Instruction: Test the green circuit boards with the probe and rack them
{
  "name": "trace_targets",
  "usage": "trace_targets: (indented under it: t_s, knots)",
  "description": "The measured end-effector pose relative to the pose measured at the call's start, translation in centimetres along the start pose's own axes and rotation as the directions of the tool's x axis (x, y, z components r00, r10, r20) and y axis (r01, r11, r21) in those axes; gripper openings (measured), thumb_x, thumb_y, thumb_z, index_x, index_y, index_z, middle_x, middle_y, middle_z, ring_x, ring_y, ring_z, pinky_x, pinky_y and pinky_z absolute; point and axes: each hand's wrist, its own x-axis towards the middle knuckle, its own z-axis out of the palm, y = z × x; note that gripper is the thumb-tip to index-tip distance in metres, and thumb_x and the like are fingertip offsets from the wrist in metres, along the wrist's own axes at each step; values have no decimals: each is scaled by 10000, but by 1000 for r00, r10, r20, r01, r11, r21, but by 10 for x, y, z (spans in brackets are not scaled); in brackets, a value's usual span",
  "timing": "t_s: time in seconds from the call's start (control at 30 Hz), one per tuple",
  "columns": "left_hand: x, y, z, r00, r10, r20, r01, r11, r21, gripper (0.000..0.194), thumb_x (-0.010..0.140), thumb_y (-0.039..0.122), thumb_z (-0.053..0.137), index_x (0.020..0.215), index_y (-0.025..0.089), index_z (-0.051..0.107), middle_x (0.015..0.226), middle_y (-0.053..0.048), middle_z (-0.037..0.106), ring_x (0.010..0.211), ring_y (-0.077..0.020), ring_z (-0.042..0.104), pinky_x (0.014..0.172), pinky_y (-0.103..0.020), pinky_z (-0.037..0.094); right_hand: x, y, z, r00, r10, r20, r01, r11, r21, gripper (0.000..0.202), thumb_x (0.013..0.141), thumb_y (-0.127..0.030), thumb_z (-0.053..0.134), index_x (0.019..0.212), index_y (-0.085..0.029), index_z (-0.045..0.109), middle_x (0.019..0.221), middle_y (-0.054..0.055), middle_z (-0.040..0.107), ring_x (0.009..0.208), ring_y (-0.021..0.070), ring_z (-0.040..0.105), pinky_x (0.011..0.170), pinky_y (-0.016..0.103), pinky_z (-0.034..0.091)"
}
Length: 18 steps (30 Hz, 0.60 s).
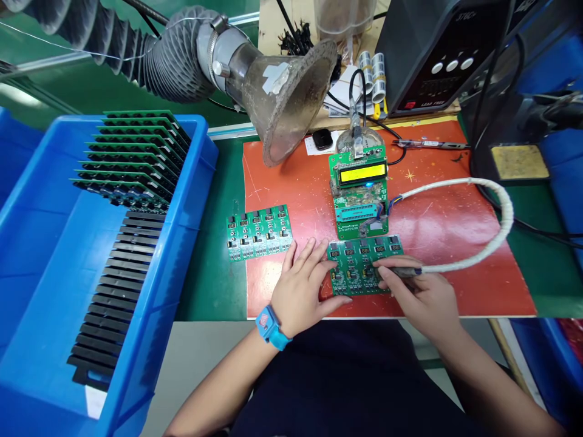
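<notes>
A green circuit board panel (356, 285) with a row of small digit displays lies on the orange mat in front of me. My right hand (421, 297) pinches a dark probe (401, 271), its tip down at the panel's right part. A white sleeved cable (496, 237) loops from the probe to a programmer board (362, 227) with a lit yellow screen and a teal socket. My left hand (303, 285) lies flat with fingers spread, thumb and fingertips at the panel's left edge. Left of it rests a second circuit board panel (259, 233).
A blue bin (182, 255) at left holds a stack of circuit boards (132, 158) in a black slotted rack (121, 279). A fume extraction hood (296, 103) hangs above the mat. A black soldering station (437, 60), a pen (428, 144) and a yellow sponge (519, 162) are at the back right.
</notes>
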Motion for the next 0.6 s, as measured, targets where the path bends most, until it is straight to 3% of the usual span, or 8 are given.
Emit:
trace_targets:
  t_s: [0.6]
  knots:
    - [-2,-1,1,1000,-7,3,7,1000,1,575,821,603,691,1204,189,575,1509,-138,467,1433,-349,395,1210,-604,237,0,-1,-1,1000,-22,2,22,1000,-14,250,940,-345,564,761,-215,679,880,63,719,658,171,700,547,255,578]
